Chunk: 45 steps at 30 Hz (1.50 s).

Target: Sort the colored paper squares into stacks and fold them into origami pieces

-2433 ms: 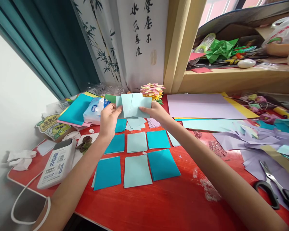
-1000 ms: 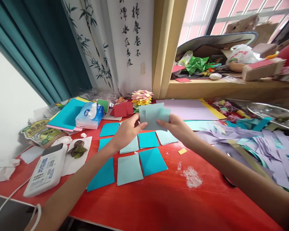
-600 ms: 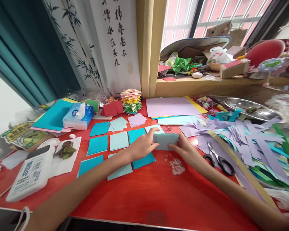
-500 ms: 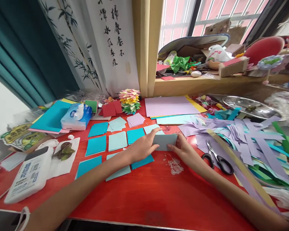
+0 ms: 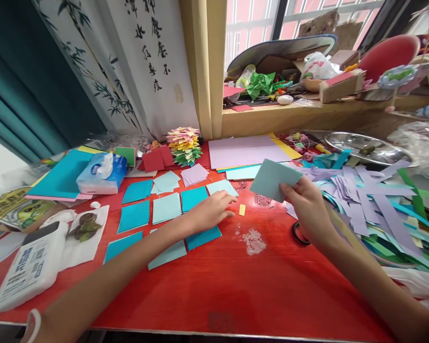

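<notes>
Head view: pale paper stack [image 5: 274,179] lifted clear of the red table [image 5: 236,286].
Right hand [image 5: 309,209] pinched the stack above the table; left hand [image 5: 209,213] rested loosely open on laid-out teal squares [image 5: 195,197]. Judged mid-sorting; next placement needs a free spot.

Two bare forearms, no sleeves, left hand [image 5: 210,213] and right hand [image 5: 308,205] without rings, watches or gloves
</notes>
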Each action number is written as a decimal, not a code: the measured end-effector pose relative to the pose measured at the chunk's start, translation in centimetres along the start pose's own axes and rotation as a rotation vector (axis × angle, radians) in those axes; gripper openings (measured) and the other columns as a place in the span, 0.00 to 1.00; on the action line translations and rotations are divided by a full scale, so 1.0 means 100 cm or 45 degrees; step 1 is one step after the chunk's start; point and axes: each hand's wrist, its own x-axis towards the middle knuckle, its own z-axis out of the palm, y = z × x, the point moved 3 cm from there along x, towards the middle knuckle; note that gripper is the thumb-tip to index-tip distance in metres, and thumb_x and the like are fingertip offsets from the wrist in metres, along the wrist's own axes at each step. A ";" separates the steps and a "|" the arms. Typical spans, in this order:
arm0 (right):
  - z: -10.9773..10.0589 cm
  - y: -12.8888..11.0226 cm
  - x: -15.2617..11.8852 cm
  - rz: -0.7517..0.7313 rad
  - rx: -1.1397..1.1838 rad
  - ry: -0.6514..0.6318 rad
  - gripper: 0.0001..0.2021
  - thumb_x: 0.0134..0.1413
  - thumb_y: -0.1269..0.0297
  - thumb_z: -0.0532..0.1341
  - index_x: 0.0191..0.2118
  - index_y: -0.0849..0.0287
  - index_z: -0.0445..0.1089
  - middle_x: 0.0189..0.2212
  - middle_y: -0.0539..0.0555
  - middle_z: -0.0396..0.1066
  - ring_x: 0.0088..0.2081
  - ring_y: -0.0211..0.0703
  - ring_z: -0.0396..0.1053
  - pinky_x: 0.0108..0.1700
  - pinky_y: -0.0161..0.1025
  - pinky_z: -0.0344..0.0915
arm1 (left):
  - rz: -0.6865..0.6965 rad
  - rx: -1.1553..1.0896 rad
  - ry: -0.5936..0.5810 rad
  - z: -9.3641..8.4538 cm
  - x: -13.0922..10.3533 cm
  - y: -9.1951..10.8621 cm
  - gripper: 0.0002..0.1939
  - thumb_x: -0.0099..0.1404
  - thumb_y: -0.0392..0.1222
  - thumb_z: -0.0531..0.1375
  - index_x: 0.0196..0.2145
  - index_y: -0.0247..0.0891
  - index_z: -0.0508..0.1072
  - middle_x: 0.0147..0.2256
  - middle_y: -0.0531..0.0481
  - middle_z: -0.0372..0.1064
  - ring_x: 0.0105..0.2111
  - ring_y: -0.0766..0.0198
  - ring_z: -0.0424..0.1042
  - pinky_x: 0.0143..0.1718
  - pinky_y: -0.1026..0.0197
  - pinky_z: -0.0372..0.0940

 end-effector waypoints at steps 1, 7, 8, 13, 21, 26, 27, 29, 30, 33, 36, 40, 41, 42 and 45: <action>-0.001 0.000 0.000 0.030 0.054 0.006 0.10 0.52 0.61 0.56 0.43 0.51 0.64 0.42 0.56 0.70 0.42 0.48 0.69 0.39 0.45 0.66 | 0.025 0.029 -0.008 0.004 0.005 0.000 0.16 0.64 0.42 0.53 0.49 0.36 0.63 0.45 0.44 0.62 0.45 0.59 0.63 0.46 0.57 0.60; 0.004 -0.002 -0.004 0.102 0.179 -0.037 0.10 0.52 0.63 0.57 0.42 0.53 0.65 0.39 0.54 0.71 0.39 0.47 0.70 0.36 0.43 0.67 | 0.160 0.168 -0.064 0.022 0.036 -0.002 0.07 0.61 0.42 0.56 0.34 0.35 0.68 0.36 0.47 0.63 0.40 0.60 0.61 0.42 0.60 0.59; 0.004 -0.003 -0.004 0.092 0.181 -0.027 0.10 0.52 0.63 0.57 0.42 0.53 0.65 0.39 0.54 0.71 0.39 0.47 0.70 0.36 0.43 0.67 | 0.185 0.194 -0.100 0.023 0.040 -0.003 0.06 0.60 0.41 0.56 0.32 0.35 0.68 0.35 0.47 0.63 0.38 0.61 0.62 0.39 0.61 0.59; -0.006 -0.005 -0.001 0.061 0.164 0.095 0.08 0.52 0.63 0.57 0.40 0.53 0.65 0.38 0.53 0.70 0.37 0.45 0.69 0.36 0.43 0.66 | 0.216 0.153 -0.164 0.014 0.072 0.001 0.09 0.61 0.36 0.52 0.25 0.34 0.66 0.28 0.49 0.64 0.29 0.65 0.62 0.31 0.63 0.57; -0.010 -0.001 -0.001 0.056 0.036 0.119 0.10 0.53 0.64 0.55 0.43 0.53 0.65 0.43 0.54 0.69 0.45 0.47 0.66 0.48 0.47 0.62 | 0.219 -0.151 0.085 -0.010 0.128 0.020 0.14 0.62 0.41 0.51 0.42 0.33 0.67 0.45 0.42 0.65 0.44 0.61 0.63 0.41 0.62 0.59; -0.003 0.003 -0.002 0.060 -0.026 -0.009 0.12 0.53 0.64 0.54 0.44 0.56 0.65 0.44 0.55 0.69 0.47 0.46 0.65 0.51 0.46 0.59 | -0.036 -0.340 0.058 -0.038 0.089 0.007 0.25 0.66 0.53 0.40 0.36 0.34 0.70 0.37 0.47 0.70 0.24 0.70 0.64 0.29 0.65 0.59; -0.003 0.002 -0.003 0.063 -0.026 -0.011 0.11 0.54 0.64 0.54 0.44 0.55 0.65 0.44 0.55 0.69 0.47 0.46 0.65 0.51 0.46 0.59 | -0.079 -0.280 0.042 -0.042 0.076 0.003 0.24 0.66 0.51 0.41 0.32 0.34 0.71 0.33 0.48 0.70 0.23 0.71 0.64 0.29 0.65 0.59; -0.004 0.000 -0.004 0.072 -0.025 0.004 0.11 0.54 0.64 0.53 0.44 0.54 0.65 0.45 0.55 0.69 0.48 0.46 0.65 0.51 0.47 0.60 | -0.206 -0.159 -0.137 -0.039 0.051 -0.006 0.19 0.64 0.48 0.45 0.26 0.35 0.69 0.27 0.50 0.70 0.22 0.70 0.64 0.26 0.66 0.58; -0.005 -0.002 -0.004 0.077 -0.027 0.014 0.12 0.55 0.64 0.53 0.45 0.54 0.64 0.45 0.55 0.69 0.48 0.47 0.65 0.51 0.47 0.60 | -0.245 -0.101 -0.234 -0.034 0.039 -0.009 0.18 0.64 0.46 0.46 0.25 0.35 0.68 0.27 0.50 0.69 0.23 0.69 0.65 0.26 0.66 0.57; -0.005 -0.004 -0.005 0.077 -0.067 0.031 0.12 0.55 0.63 0.52 0.45 0.54 0.64 0.44 0.55 0.69 0.47 0.48 0.65 0.49 0.47 0.62 | -0.249 0.218 -0.251 -0.013 0.015 -0.008 0.16 0.64 0.42 0.45 0.25 0.35 0.67 0.27 0.47 0.69 0.27 0.64 0.66 0.25 0.64 0.56; -0.003 0.000 -0.006 0.014 -0.134 0.009 0.11 0.55 0.63 0.53 0.45 0.53 0.64 0.43 0.55 0.69 0.45 0.47 0.66 0.48 0.47 0.61 | -0.094 0.380 -0.257 0.012 0.007 0.014 0.14 0.64 0.39 0.44 0.28 0.34 0.67 0.32 0.42 0.69 0.30 0.61 0.67 0.28 0.62 0.56; 0.000 0.011 -0.007 -0.046 -0.244 -0.031 0.10 0.55 0.61 0.53 0.43 0.54 0.63 0.41 0.54 0.69 0.42 0.47 0.66 0.46 0.47 0.61 | 0.187 0.003 -0.495 0.012 0.011 0.056 0.15 0.66 0.42 0.45 0.28 0.36 0.67 0.30 0.49 0.69 0.29 0.66 0.66 0.29 0.65 0.58; 0.000 0.013 -0.007 -0.049 -0.261 -0.045 0.09 0.56 0.61 0.53 0.42 0.54 0.63 0.40 0.53 0.69 0.41 0.47 0.66 0.45 0.47 0.62 | 0.137 -0.079 -0.473 0.003 0.015 0.060 0.17 0.67 0.44 0.44 0.28 0.37 0.67 0.28 0.50 0.69 0.28 0.67 0.66 0.28 0.65 0.58; 0.001 0.015 -0.008 -0.055 -0.275 -0.064 0.09 0.56 0.61 0.52 0.42 0.54 0.63 0.39 0.53 0.69 0.41 0.46 0.66 0.45 0.46 0.62 | 0.022 -0.092 -0.337 -0.010 0.019 0.059 0.19 0.67 0.46 0.42 0.27 0.37 0.66 0.27 0.50 0.68 0.27 0.67 0.66 0.27 0.65 0.57; 0.006 0.019 -0.009 -0.049 -0.305 -0.173 0.07 0.56 0.62 0.52 0.39 0.55 0.62 0.37 0.52 0.68 0.39 0.44 0.65 0.44 0.45 0.62 | -0.208 0.043 0.213 -0.043 0.027 0.045 0.19 0.66 0.52 0.44 0.31 0.36 0.66 0.30 0.48 0.68 0.28 0.65 0.66 0.29 0.63 0.58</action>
